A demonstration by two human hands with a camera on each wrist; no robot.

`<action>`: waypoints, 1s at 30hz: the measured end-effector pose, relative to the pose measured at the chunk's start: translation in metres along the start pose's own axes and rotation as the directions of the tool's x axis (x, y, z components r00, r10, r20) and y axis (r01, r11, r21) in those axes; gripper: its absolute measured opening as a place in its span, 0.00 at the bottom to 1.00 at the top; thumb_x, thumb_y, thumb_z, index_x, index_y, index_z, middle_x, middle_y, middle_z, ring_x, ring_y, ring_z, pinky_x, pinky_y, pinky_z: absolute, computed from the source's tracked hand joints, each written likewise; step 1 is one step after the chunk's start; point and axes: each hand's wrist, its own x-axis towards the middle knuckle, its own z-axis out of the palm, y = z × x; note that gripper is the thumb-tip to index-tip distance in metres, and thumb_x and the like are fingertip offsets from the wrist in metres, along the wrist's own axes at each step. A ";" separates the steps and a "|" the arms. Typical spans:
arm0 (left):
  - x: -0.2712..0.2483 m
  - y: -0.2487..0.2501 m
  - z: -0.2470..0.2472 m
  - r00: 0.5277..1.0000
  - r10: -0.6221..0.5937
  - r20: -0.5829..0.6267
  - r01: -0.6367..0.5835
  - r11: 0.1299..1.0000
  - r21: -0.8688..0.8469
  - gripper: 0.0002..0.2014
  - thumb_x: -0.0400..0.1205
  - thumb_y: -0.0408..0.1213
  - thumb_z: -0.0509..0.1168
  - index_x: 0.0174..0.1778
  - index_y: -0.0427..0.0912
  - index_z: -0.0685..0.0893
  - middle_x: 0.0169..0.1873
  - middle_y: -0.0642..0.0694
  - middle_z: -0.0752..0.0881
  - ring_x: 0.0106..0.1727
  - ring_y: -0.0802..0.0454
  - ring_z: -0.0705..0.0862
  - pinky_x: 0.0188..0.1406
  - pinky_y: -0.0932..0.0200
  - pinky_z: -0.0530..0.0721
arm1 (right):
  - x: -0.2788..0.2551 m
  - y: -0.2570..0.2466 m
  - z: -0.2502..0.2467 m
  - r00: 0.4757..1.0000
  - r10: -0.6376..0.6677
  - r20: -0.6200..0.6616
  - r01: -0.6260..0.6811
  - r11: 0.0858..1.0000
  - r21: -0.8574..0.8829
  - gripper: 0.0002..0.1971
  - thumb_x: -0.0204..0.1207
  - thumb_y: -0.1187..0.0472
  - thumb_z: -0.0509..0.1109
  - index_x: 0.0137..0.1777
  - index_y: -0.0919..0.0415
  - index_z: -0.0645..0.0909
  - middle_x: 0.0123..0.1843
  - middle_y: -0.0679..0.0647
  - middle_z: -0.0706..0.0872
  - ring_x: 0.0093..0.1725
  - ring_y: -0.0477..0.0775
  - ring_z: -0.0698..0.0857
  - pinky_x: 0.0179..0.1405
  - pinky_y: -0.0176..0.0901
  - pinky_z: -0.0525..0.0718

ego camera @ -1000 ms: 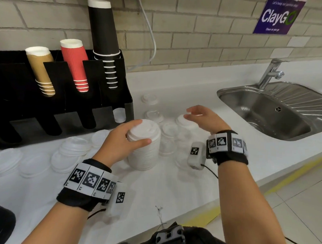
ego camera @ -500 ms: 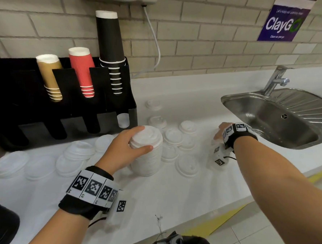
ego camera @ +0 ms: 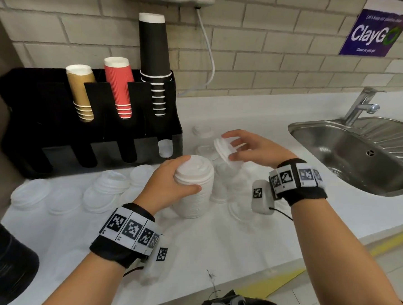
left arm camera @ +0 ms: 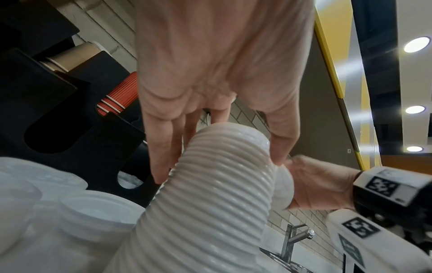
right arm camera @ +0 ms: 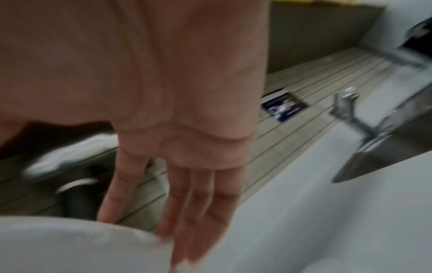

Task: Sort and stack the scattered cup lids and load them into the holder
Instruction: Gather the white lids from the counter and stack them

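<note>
A purple sign at the upper right of the head view reads "ClayGO" in white and green letters, with smaller lines above and below too blurred to read; both wrists wear black bands carrying square black-and-white coded tags. At the centre of that view the left hand wraps the top of a tall stack of white lids standing on the white surface, thumb on the near side and fingers round the far side, so this grip is closed on the stack; the left wrist view shows the fingers spread down the ribbed side. Just right of it and higher, the right hand pinches a single white lid, tilted on edge, between thumb below and fingers above, the grip grasping that lid off the surface. Loose white lids lie in low piles at the left of the frame and around the stack. The black holder stands at the upper left, with tan, red and black cups upside down in its slots.
</note>
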 end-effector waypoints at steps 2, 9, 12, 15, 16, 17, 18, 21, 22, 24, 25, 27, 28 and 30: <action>-0.001 0.000 0.000 1.000 0.002 -0.005 -0.002 1.000 -0.026 0.41 0.70 0.41 0.80 0.79 0.52 0.69 0.72 0.50 0.74 0.71 0.51 0.73 0.70 0.57 0.72 | -0.002 -0.009 0.022 0.995 -0.100 0.028 0.100 0.995 -0.008 0.24 0.72 0.58 0.77 0.65 0.38 0.78 0.62 0.50 0.80 0.57 0.48 0.81 0.58 0.35 0.77; -0.004 0.000 0.001 1.000 -0.004 -0.026 -0.001 0.985 -0.171 0.57 0.68 0.38 0.82 0.84 0.54 0.48 0.62 0.57 0.74 0.59 0.59 0.77 0.51 0.70 0.73 | 0.001 -0.024 0.057 0.972 -0.236 0.006 0.236 0.968 -0.088 0.22 0.71 0.57 0.77 0.64 0.40 0.80 0.60 0.44 0.80 0.55 0.39 0.77 0.50 0.27 0.72; -0.005 0.000 0.002 0.999 0.008 -0.034 -0.015 0.980 -0.198 0.61 0.66 0.35 0.82 0.84 0.54 0.44 0.57 0.60 0.77 0.56 0.67 0.78 0.52 0.70 0.75 | 0.003 -0.029 0.064 0.973 -0.232 0.015 0.232 0.962 -0.143 0.24 0.70 0.56 0.79 0.64 0.37 0.79 0.58 0.50 0.78 0.58 0.43 0.76 0.57 0.32 0.71; -0.003 0.000 0.004 0.999 0.005 -0.040 -0.013 0.981 -0.194 0.63 0.66 0.33 0.83 0.83 0.55 0.40 0.58 0.58 0.78 0.54 0.71 0.77 0.50 0.72 0.76 | 0.003 -0.032 0.067 0.972 -0.231 0.033 0.233 0.955 -0.182 0.26 0.69 0.56 0.80 0.66 0.40 0.79 0.59 0.51 0.78 0.64 0.47 0.74 0.64 0.37 0.70; -0.003 0.001 0.004 0.999 0.003 -0.042 -0.011 0.980 -0.196 0.63 0.66 0.33 0.82 0.83 0.56 0.40 0.59 0.55 0.79 0.53 0.71 0.77 0.49 0.72 0.75 | 0.004 -0.033 0.068 0.971 -0.235 0.042 0.239 0.950 -0.201 0.26 0.68 0.55 0.80 0.66 0.40 0.79 0.60 0.51 0.78 0.65 0.48 0.74 0.64 0.37 0.70; -0.003 0.001 0.004 0.999 0.002 -0.045 -0.011 0.980 -0.199 0.63 0.66 0.33 0.82 0.82 0.56 0.39 0.60 0.53 0.79 0.52 0.71 0.77 0.49 0.73 0.75 | 0.004 -0.034 0.069 0.970 -0.237 0.050 0.242 0.945 -0.218 0.26 0.68 0.55 0.80 0.66 0.40 0.79 0.60 0.51 0.78 0.65 0.49 0.73 0.65 0.39 0.70; -0.003 0.001 0.004 0.999 0.001 -0.048 -0.011 0.980 -0.201 0.63 0.66 0.33 0.82 0.82 0.56 0.39 0.60 0.53 0.78 0.52 0.71 0.77 0.48 0.73 0.75 | 0.005 -0.035 0.070 0.970 -0.236 0.054 0.242 0.943 -0.230 0.26 0.68 0.54 0.80 0.66 0.40 0.79 0.60 0.51 0.77 0.65 0.50 0.73 0.66 0.40 0.70; -0.002 0.000 0.004 0.999 -0.001 -0.046 -0.008 0.981 -0.195 0.62 0.66 0.34 0.83 0.83 0.56 0.41 0.58 0.57 0.78 0.53 0.71 0.77 0.48 0.72 0.75 | 0.006 -0.036 0.071 0.972 -0.229 0.054 0.235 0.941 -0.245 0.27 0.67 0.54 0.80 0.66 0.40 0.79 0.61 0.51 0.77 0.66 0.50 0.72 0.67 0.42 0.71; -0.003 -0.001 0.004 0.999 -0.003 -0.038 -0.004 0.983 -0.183 0.61 0.66 0.34 0.83 0.83 0.55 0.44 0.57 0.60 0.77 0.54 0.70 0.77 0.49 0.71 0.75 | 0.006 -0.036 0.072 0.972 -0.228 0.054 0.234 0.940 -0.249 0.27 0.67 0.54 0.81 0.66 0.42 0.79 0.61 0.51 0.77 0.66 0.50 0.73 0.67 0.42 0.71; -0.003 -0.001 0.001 1.000 -0.003 -0.003 0.002 0.990 -0.142 0.50 0.67 0.34 0.82 0.80 0.56 0.59 0.56 0.64 0.78 0.58 0.63 0.79 0.49 0.72 0.76 | 0.005 -0.035 0.074 0.973 -0.224 0.049 0.229 0.942 -0.244 0.27 0.66 0.54 0.82 0.65 0.45 0.80 0.63 0.52 0.78 0.65 0.50 0.74 0.64 0.39 0.72; -0.003 -0.002 -0.001 1.000 -0.003 0.016 0.005 0.991 -0.134 0.41 0.69 0.34 0.80 0.74 0.57 0.68 0.56 0.63 0.79 0.61 0.58 0.81 0.50 0.71 0.77 | 0.003 -0.033 0.074 0.974 -0.221 0.041 0.224 0.947 -0.230 0.26 0.65 0.54 0.83 0.64 0.46 0.81 0.63 0.51 0.78 0.64 0.49 0.74 0.61 0.36 0.73; -0.001 -0.001 -0.005 0.997 -0.041 0.064 0.052 0.981 -0.185 0.25 0.75 0.35 0.75 0.61 0.64 0.76 0.57 0.60 0.83 0.63 0.54 0.82 0.55 0.64 0.81 | 0.000 -0.028 0.074 0.979 -0.205 0.003 0.202 0.963 -0.176 0.22 0.68 0.52 0.80 0.62 0.47 0.81 0.63 0.50 0.77 0.62 0.47 0.76 0.53 0.27 0.74; -0.001 0.001 -0.007 0.993 -0.080 0.088 0.098 0.969 -0.227 0.20 0.78 0.37 0.71 0.56 0.69 0.77 0.56 0.60 0.83 0.63 0.54 0.82 0.58 0.58 0.82 | -0.002 -0.026 0.075 0.983 -0.182 -0.033 0.176 0.976 -0.128 0.18 0.72 0.50 0.77 0.62 0.47 0.81 0.64 0.49 0.76 0.62 0.46 0.77 0.51 0.26 0.75; 0.000 0.005 -0.009 0.978 -0.166 0.127 0.196 0.937 -0.290 0.16 0.83 0.40 0.63 0.51 0.73 0.77 0.57 0.60 0.83 0.62 0.55 0.81 0.62 0.47 0.83 | -0.004 -0.020 0.078 0.990 -0.086 -0.111 0.086 0.996 -0.006 0.17 0.79 0.49 0.69 0.66 0.50 0.78 0.66 0.51 0.76 0.62 0.46 0.79 0.54 0.29 0.77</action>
